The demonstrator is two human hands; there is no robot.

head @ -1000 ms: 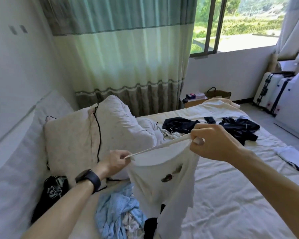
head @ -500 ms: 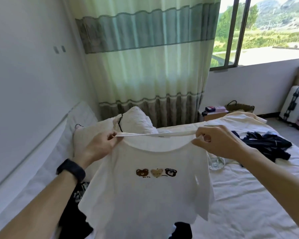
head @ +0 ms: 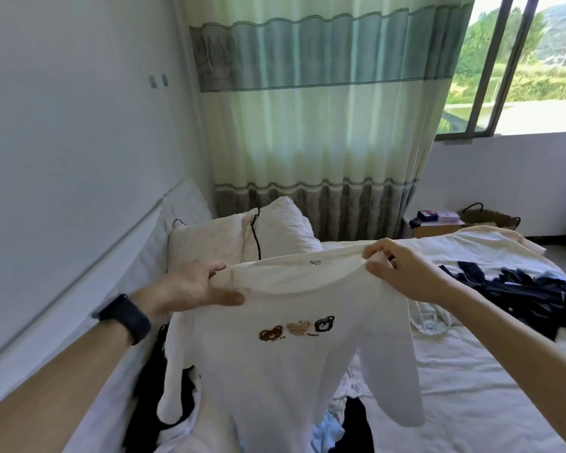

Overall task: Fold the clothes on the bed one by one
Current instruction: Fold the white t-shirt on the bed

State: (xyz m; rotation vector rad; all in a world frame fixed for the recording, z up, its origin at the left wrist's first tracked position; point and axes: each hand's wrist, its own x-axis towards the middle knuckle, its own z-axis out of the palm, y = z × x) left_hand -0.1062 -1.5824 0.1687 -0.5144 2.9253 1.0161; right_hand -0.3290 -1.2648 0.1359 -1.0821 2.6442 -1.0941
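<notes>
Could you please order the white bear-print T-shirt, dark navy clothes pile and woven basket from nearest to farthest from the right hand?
1. White bear-print T-shirt: gripped by the right hand.
2. Dark navy clothes pile: on the bed, to the right.
3. Woven basket: beyond the bed, by the wall.

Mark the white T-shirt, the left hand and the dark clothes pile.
white T-shirt (head: 275,380), head view, middle of the front panel.
left hand (head: 193,286), head view, back of the hand.
dark clothes pile (head: 530,295), head view, middle of the heap.
</notes>
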